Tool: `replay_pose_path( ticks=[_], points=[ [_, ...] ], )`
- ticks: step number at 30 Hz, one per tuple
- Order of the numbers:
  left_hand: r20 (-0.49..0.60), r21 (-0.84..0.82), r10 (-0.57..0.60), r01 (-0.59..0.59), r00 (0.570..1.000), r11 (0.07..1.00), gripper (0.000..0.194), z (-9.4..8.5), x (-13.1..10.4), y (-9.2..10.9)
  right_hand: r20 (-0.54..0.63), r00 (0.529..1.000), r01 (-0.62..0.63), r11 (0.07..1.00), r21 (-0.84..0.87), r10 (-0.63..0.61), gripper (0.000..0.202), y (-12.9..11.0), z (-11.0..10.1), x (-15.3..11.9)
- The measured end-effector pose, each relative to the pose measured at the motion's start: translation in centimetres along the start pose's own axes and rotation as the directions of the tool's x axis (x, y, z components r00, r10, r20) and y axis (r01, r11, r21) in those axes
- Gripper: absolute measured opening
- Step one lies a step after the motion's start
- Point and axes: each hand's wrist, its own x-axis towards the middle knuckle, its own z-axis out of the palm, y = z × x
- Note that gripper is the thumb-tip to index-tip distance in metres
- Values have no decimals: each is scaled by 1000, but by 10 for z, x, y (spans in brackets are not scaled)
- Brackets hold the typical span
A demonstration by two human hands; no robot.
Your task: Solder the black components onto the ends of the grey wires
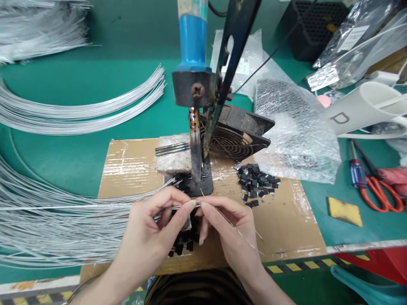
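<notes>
My left hand [149, 231] is closed in a pinch, thumb against forefinger, on the end of a thin grey wire [117, 206] that runs off to the left. Facing it, my right hand [233, 226] pinches a thin silvery wire [237, 231], which trails to the lower right from between the fingers. The fingertips of both hands nearly meet; what lies between them is too small to make out. Just above them points the tip of a soldering iron [192, 42], clamped upright with its blue handle on top. Small black parts [181, 248] lie beneath my hands.
Bundles of grey wires [63, 228] cover the left side. Small black connectors [256, 182] are heaped on the cardboard [286, 224]. Behind stand a black fan [237, 135] and the iron's metal arm [235, 42]. Bubble wrap [295, 131], red-handled scissors [381, 197] and a yellow sponge [345, 212] lie right.
</notes>
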Motion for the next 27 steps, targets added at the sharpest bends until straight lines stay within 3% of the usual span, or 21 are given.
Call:
replay_pose_path(
  ticks=[27],
  points=[
    [114,-79,-46,55,992,995,19,-4,4,-3,57,982,-191,958,212,182,14,-2,-1,6]
  ],
)
